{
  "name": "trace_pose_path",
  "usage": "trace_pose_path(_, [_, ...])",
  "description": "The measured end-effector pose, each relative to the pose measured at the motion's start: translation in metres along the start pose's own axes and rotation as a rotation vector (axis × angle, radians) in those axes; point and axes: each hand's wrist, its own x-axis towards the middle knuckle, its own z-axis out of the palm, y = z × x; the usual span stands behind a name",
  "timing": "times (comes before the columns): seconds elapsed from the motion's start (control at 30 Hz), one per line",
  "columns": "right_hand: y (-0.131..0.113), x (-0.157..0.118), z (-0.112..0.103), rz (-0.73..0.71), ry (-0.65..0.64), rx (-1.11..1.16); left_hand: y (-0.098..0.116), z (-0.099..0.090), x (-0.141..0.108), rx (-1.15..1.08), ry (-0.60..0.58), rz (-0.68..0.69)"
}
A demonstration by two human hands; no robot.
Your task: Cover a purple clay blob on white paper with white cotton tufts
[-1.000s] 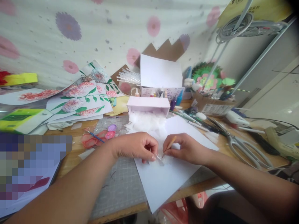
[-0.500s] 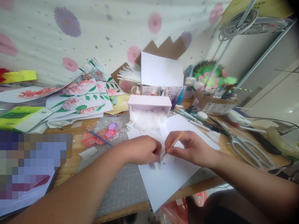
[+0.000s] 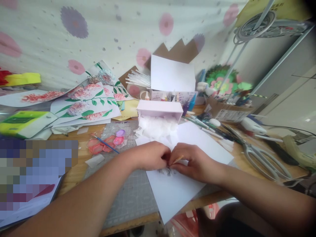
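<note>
My left hand (image 3: 154, 156) is closed, fingertips curled down over the white paper sheet (image 3: 170, 197). What it pinches is hidden. My right hand (image 3: 197, 161) meets it fingertip to fingertip and grips a thin wooden stick (image 3: 179, 159), tilted low between thumb and fingers. Small whitish pieces (image 3: 165, 171), blurred, show just under both hands on the sheet. Right behind the hands, a white open box (image 3: 160, 106) lies with its opening toward me, and fluffy white pieces (image 3: 158, 126) spill from it.
A grey cutting mat (image 3: 130, 197) lies under the sheet. To the left are a blue brush (image 3: 106, 143), a pink palette (image 3: 98, 144) and a pixelated screen (image 3: 37, 184). Large scissors (image 3: 261, 158) and a cardboard box of tools (image 3: 229, 113) stand right. Flower pictures (image 3: 84, 102) lean at the back.
My right hand has shifted left and down until it touches the left fingertips. The stick has tipped from steep to nearly flat. The left hand has barely moved.
</note>
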Motion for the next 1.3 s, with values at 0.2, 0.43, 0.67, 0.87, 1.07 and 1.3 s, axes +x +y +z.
trace_pose_path(0.2, [0.0,0.005,0.008,0.162,0.064,-0.002,0.0,-0.004,-0.001,0.008,-0.003,0.006])
trace_pose_path(0.43, [0.007,0.002,0.003,0.236,0.148,0.34,-0.002,-0.001,0.001,0.024,-0.001,-0.062])
trace_pose_path(0.67, [0.001,-0.004,-0.006,0.101,-0.034,0.309,-0.003,-0.001,0.002,0.02,-0.002,-0.056])
trace_pose_path(0.87, [0.004,-0.003,-0.003,0.08,-0.023,0.254,-0.003,-0.001,0.003,0.029,-0.005,-0.049])
trace_pose_path(1.07, [0.015,0.0,-0.002,0.079,0.104,0.26,0.004,-0.007,-0.005,0.053,-0.022,-0.032])
trace_pose_path(1.3, [0.016,0.004,0.0,0.128,0.147,0.341,0.005,-0.001,0.0,0.092,0.048,-0.029])
